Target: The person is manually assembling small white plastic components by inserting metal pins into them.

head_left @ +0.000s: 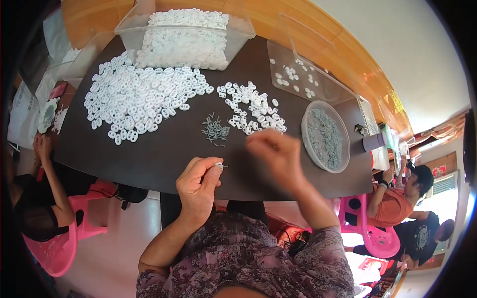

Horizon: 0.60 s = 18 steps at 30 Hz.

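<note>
My left hand (195, 187) pinches a small white oval plastic piece (219, 164) between thumb and fingertips. A thin grey screw (225, 166) sticks out of that piece toward the right. To the right, my right hand (278, 153) hovers over the dark table (119, 158), its fingers smeared by motion; whether it holds anything cannot be seen. Beyond my hands lies a small heap of grey screws (215, 130). Just behind and right of it spread loose white pieces (252, 105) with holes. A much larger pile of such pieces (141, 97) covers the table's left part.
At the back stands a clear bin (239, 40) heaped with white pieces. A round clear tub (346, 151) of grey screws sits on the right, near a shallow clear tray (323, 92) with scattered pieces and a purple cylinder (373, 142). Other people sit at both sides on pink chairs (380, 242).
</note>
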Motion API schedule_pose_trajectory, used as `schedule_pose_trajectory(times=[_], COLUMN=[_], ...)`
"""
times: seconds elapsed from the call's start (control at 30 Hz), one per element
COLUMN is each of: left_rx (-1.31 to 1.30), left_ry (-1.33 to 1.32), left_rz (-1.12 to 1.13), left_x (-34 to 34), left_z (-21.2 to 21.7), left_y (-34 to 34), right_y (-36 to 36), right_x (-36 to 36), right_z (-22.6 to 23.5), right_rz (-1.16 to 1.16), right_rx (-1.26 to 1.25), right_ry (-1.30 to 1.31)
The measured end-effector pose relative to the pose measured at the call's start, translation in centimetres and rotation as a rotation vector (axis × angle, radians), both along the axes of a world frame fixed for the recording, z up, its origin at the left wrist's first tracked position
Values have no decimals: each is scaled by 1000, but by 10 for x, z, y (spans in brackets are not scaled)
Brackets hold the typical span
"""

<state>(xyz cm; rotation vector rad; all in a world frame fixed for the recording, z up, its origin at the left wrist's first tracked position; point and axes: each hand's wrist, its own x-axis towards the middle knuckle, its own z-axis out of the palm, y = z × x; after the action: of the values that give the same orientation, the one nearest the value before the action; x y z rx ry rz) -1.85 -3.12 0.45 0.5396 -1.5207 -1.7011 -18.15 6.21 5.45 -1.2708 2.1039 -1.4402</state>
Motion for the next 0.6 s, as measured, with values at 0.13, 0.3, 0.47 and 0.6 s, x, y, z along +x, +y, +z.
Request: schedule_pose_trajectory(times=[0.13,0.3,0.47,0.6], left_rx=[5,-36,-92,-133], left_ry=[20,4,-12,13], left_rz=[-23,-38,-31,4], left_x=[-4,-7,-7,-7], left_z=[-1,-5,-5,-6], left_y=[2,3,2,2], right_y=[-5,-22,-33,-32], right_x=[-91,-145,-158,-146], right_z=[3,-21,-33,-24], right_rz=[-344,-426,-339,-311], right_rx=[150,364,500,442], right_ry=[324,596,690,596])
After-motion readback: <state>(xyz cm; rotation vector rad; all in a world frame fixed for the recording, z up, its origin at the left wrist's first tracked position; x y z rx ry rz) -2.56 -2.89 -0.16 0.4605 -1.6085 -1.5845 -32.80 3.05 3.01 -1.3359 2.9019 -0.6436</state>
